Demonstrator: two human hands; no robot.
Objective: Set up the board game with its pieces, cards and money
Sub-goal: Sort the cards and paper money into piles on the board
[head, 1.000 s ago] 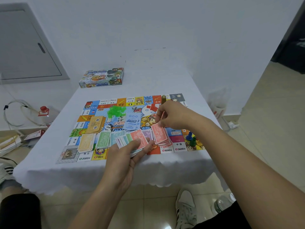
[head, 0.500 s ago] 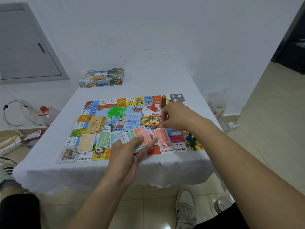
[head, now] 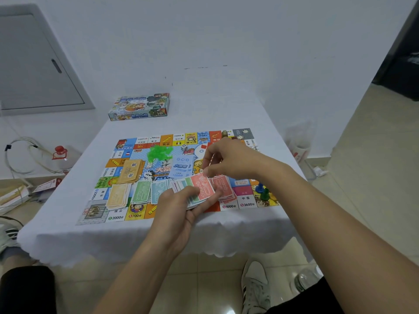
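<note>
The left hand [head: 179, 214] grips a fanned wad of play money [head: 192, 189] over the near edge of the game board [head: 181, 173], thumb on top, fingers curled beneath. The fan's top bill, a red note [head: 202, 186] printed 10000, has its long axis running from near-right up to far-left. The right hand [head: 229, 159] pinches that note's far end between thumb and fingertips. The lower bills of the fan are hidden by the left hand.

On the board, sorted stacks lie with long axes roughly toward the far wall: tan bills [head: 118, 196], green bills [head: 141, 191], pale blue bills [head: 158, 191], and a red stack [head: 224, 189] (partly covered by the right wrist). Farther in sit tan cards [head: 131, 172], blue cards [head: 182, 166], green houses [head: 158, 152] and a die [head: 184, 148]. Blue and green pawns [head: 261, 191] stand at the near-right corner. The board lies on the white-clothed tabletop [head: 204, 109], with the game box [head: 139, 106] at its far-left side; its print is too small to read.
</note>
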